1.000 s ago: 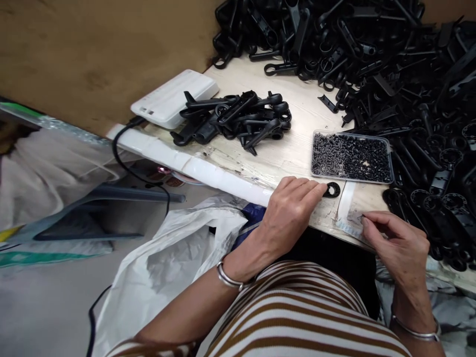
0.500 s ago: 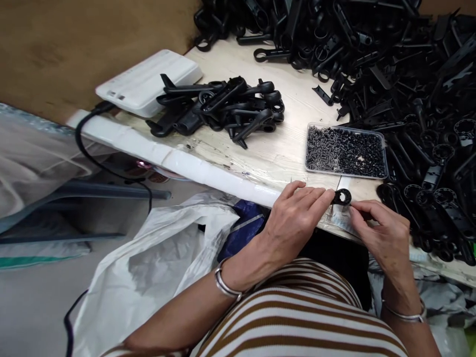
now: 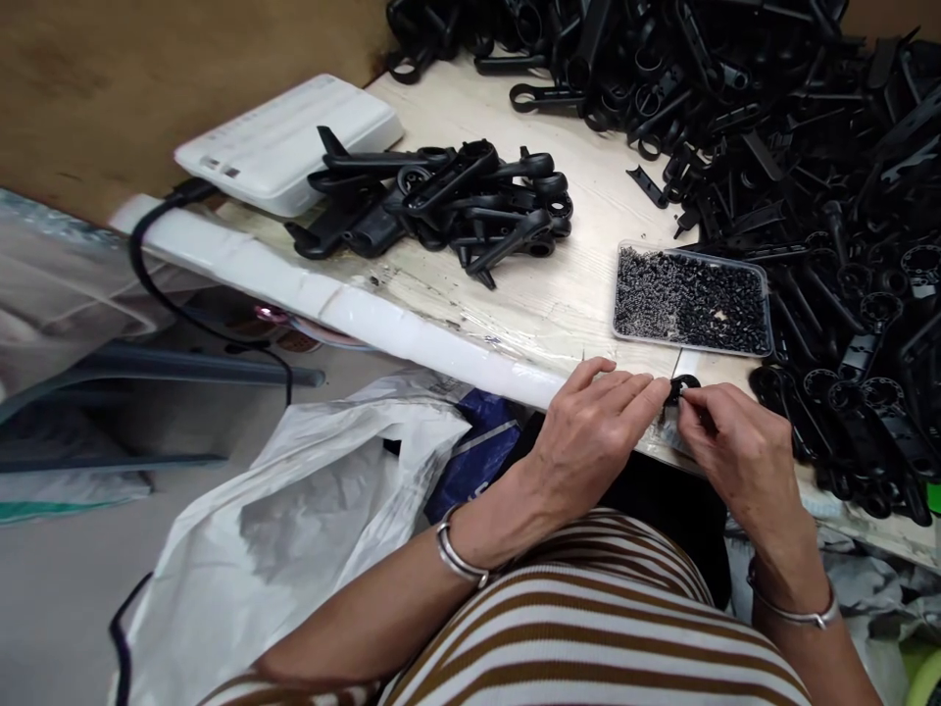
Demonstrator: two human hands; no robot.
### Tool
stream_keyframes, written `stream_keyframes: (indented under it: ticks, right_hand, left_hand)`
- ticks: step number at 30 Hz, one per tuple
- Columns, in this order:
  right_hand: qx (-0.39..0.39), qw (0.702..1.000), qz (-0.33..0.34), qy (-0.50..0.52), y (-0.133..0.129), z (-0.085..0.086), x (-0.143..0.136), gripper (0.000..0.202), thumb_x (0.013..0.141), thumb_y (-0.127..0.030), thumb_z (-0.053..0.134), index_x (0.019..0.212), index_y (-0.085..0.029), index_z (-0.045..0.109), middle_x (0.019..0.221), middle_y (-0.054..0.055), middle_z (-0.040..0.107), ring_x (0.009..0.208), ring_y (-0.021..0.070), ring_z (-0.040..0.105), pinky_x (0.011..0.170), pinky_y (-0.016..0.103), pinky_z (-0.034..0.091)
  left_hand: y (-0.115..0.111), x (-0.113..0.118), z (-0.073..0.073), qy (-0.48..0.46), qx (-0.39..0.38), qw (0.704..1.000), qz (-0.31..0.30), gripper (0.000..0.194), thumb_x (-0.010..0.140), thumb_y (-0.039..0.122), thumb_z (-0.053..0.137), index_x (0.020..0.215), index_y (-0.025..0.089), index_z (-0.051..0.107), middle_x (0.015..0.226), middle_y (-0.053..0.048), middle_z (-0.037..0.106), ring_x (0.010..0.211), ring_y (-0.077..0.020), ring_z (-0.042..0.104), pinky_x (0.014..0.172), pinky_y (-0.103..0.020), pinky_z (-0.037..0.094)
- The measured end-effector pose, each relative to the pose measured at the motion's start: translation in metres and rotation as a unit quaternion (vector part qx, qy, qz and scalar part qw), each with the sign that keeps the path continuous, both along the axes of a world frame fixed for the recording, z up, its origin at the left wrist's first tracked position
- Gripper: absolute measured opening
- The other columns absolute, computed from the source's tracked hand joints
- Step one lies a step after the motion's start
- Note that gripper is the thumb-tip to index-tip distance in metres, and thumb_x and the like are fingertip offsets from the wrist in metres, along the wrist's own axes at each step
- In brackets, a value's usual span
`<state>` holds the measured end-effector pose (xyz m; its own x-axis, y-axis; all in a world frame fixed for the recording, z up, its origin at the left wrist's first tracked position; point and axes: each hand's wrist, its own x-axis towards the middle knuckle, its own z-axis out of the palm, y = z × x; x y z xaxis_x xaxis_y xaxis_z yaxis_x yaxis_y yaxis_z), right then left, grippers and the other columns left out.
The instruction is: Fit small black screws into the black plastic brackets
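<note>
My left hand [image 3: 592, 436] is closed around a black plastic part with a ring-shaped end [image 3: 683, 384], at the front edge of the table; most of that part is hidden under the fingers. Over the ring, my right hand [image 3: 739, 441] has its thumb and fingertips pinched together. Anything between those fingertips is too small or too covered to make out. Just beyond both hands lies a shallow clear tray [image 3: 691, 345] of small dark metal and black pieces.
A large heap of black plastic parts [image 3: 786, 196] covers the back and right of the table. Further left lies a smaller pile [image 3: 448, 201] beside a white box [image 3: 286, 142] with a black cable [image 3: 158, 211]. A white plastic bag [image 3: 294, 520] hangs below the padded edge [image 3: 353, 309].
My right hand has moved left and slightly up, from beside the ring end to over it. The left hand keeps its hold on the part. The whole view has shifted slightly.
</note>
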<state>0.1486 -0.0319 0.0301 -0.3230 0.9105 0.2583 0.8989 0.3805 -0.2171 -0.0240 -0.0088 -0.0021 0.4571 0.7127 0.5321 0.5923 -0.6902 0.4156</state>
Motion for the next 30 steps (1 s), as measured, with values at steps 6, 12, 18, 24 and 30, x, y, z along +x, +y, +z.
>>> stream_keyframes:
  ticks: [6, 12, 18, 24, 30]
  right_hand:
    - [-0.063, 0.997, -0.05, -0.016, 0.0, 0.009, -0.006, 0.021, 0.094, -0.019, 0.048, 0.081, -0.016, 0.064, 0.081, 0.009, 0.069, 0.07, 0.0196, 0.064, 0.065, 0.031, 0.045]
    - [-0.113, 0.987, -0.072, 0.084, 0.004, 0.011, 0.003, 0.018, 0.093, -0.023, 0.052, 0.091, -0.02, 0.07, 0.085, 0.005, 0.075, 0.073, 0.0185, 0.069, 0.067, 0.028, 0.048]
    - [-0.073, 0.993, -0.089, 0.025, 0.004, 0.009, -0.002, 0.02, 0.092, -0.022, 0.051, 0.083, -0.019, 0.069, 0.075, 0.005, 0.072, 0.063, 0.0176, 0.065, 0.061, 0.027, 0.042]
    - [-0.072, 0.991, -0.095, -0.06, 0.006, 0.011, -0.007, 0.022, 0.092, -0.021, 0.048, 0.079, -0.018, 0.065, 0.065, 0.005, 0.068, 0.057, 0.0192, 0.063, 0.059, 0.029, 0.038]
    - [-0.076, 0.978, -0.095, -0.169, 0.009, 0.017, -0.013, 0.025, 0.093, -0.02, 0.046, 0.073, -0.018, 0.059, 0.058, 0.005, 0.063, 0.053, 0.0187, 0.06, 0.054, 0.029, 0.033]
  left_hand:
    - [0.0, 0.002, -0.004, -0.016, -0.005, 1.0, 0.001, 0.015, 0.098, 0.013, 0.045, 0.105, 0.013, 0.058, 0.089, -0.003, 0.072, 0.085, -0.0138, 0.067, 0.087, -0.031, 0.047]
    - [0.001, 0.001, -0.001, -0.016, -0.006, 1.0, -0.007, 0.013, 0.098, 0.013, 0.046, 0.101, 0.014, 0.058, 0.084, -0.001, 0.07, 0.08, -0.0131, 0.065, 0.083, -0.029, 0.047]
    - [0.001, 0.001, 0.001, -0.015, -0.01, 1.0, -0.012, 0.016, 0.099, 0.014, 0.043, 0.101, 0.013, 0.059, 0.085, -0.002, 0.07, 0.079, -0.0124, 0.065, 0.083, -0.029, 0.047]
    - [0.001, 0.001, 0.0, -0.025, 0.006, 1.0, -0.009, 0.021, 0.1, 0.013, 0.038, 0.101, 0.013, 0.06, 0.087, -0.003, 0.072, 0.081, -0.0136, 0.066, 0.083, -0.029, 0.047]
    - [0.002, 0.003, -0.001, -0.036, 0.026, 0.999, -0.003, 0.022, 0.1, 0.012, 0.039, 0.094, 0.012, 0.06, 0.082, -0.004, 0.071, 0.081, -0.0142, 0.067, 0.08, -0.029, 0.049]
